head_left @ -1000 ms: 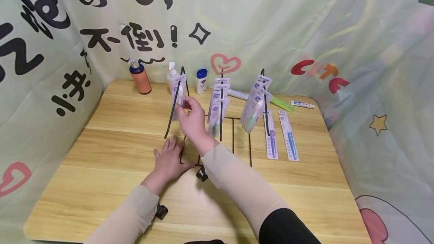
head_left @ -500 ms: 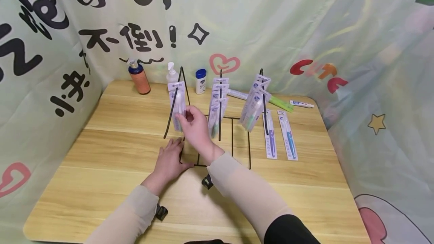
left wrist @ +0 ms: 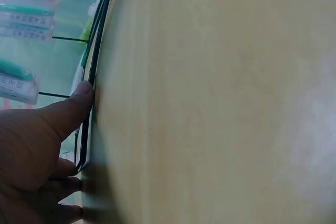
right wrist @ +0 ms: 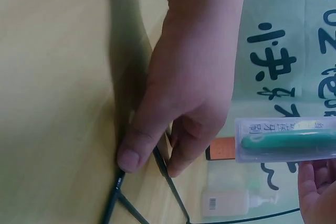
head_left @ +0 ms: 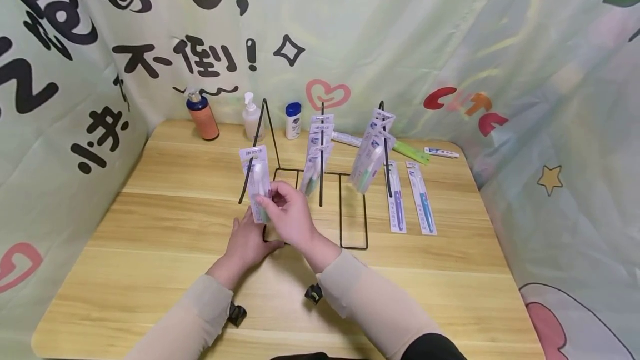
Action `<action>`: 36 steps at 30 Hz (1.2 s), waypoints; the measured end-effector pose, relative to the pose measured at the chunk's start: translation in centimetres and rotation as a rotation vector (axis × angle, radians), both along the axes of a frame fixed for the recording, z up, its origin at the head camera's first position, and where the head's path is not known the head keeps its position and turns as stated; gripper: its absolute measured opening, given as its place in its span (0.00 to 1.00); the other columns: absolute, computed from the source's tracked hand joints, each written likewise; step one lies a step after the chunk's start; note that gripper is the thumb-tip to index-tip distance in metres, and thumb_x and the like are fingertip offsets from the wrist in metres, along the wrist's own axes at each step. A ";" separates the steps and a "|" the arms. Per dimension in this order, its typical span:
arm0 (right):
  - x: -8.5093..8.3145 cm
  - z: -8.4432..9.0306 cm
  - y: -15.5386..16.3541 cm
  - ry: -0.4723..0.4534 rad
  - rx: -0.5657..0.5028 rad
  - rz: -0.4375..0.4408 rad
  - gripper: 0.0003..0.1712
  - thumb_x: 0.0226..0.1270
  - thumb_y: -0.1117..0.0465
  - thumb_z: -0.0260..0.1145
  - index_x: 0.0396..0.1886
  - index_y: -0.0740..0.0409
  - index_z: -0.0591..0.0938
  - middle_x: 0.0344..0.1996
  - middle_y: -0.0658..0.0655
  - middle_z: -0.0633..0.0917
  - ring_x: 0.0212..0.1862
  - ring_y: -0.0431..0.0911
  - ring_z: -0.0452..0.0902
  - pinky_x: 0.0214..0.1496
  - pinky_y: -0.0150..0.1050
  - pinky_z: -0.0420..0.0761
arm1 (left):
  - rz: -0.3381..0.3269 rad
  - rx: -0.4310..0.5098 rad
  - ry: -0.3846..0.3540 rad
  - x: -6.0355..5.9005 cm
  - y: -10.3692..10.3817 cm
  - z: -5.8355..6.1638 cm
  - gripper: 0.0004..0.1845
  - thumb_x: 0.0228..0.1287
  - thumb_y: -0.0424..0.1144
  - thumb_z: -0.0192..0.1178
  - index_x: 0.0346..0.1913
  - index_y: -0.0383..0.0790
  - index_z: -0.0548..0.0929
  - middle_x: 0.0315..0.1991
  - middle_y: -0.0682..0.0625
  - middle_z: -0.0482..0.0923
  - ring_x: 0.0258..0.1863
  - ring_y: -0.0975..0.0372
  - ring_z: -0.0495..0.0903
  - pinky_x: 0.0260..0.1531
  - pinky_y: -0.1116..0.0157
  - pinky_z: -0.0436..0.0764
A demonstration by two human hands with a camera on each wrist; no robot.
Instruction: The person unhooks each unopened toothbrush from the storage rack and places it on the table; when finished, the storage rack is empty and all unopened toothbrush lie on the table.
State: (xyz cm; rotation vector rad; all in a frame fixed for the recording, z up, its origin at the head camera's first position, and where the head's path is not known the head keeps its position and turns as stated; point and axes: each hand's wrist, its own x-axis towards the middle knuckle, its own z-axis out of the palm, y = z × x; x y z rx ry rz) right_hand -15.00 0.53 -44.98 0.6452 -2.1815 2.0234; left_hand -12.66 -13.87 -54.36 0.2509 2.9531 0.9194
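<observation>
**A light blister pack, pinched at its lower end**

From the head camera, the right hand (head_left: 290,218) pinches a carded toothbrush pack (head_left: 256,182) by its lower part and holds it upright in the air, just in front of the black wire rack (head_left: 320,182) on the table (head_left: 150,249). The left hand (head_left: 247,238) lies with its fingers on the rack's base wire. The pack looks very light, its card stiff but bendable, its clear plastic likely slick; a hold on the flat card edges seems safer than one on the bubble. More packs hang on the rack's other pegs, and two lie flat to the right.

In the left wrist view, the thumb (left wrist: 79,95) presses against the thin black wire at the wood's edge; the other fingers curl loosely below.

In the right wrist view, the left hand (right wrist: 184,87) bears down on the wire with its thumb, while the pack (right wrist: 286,140) shows a green brush inside, its end gripped by the right hand's fingers (right wrist: 315,187).
</observation>
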 end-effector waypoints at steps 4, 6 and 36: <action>1.3 0.0 0.8 0.011 -0.001 0.017 0.06 0.69 0.73 0.72 0.42 0.71 0.85 0.34 0.66 0.87 0.34 0.45 0.82 0.39 0.36 0.87 | 0.005 0.026 0.011 0.0 -0.1 -0.3 0.59 0.54 0.58 0.80 0.82 0.33 0.63 0.80 0.31 0.60 0.79 0.37 0.59 0.67 0.20 0.50; 2.0 0.2 1.3 0.010 0.014 0.021 0.06 0.68 0.73 0.72 0.42 0.71 0.85 0.34 0.66 0.87 0.34 0.45 0.82 0.39 0.37 0.87 | 0.002 0.023 0.009 0.0 -0.1 -0.3 0.56 0.55 0.58 0.80 0.80 0.35 0.66 0.80 0.32 0.61 0.80 0.36 0.57 0.67 0.20 0.50; 6.2 -1.9 25.2 0.202 0.151 -0.404 0.08 0.63 0.85 0.64 0.42 0.80 0.82 0.35 0.60 0.88 0.35 0.37 0.82 0.37 0.28 0.85 | -0.031 -0.087 -0.055 0.2 0.2 -0.1 0.53 0.60 0.57 0.77 0.77 0.26 0.67 0.81 0.34 0.58 0.81 0.34 0.51 0.72 0.26 0.48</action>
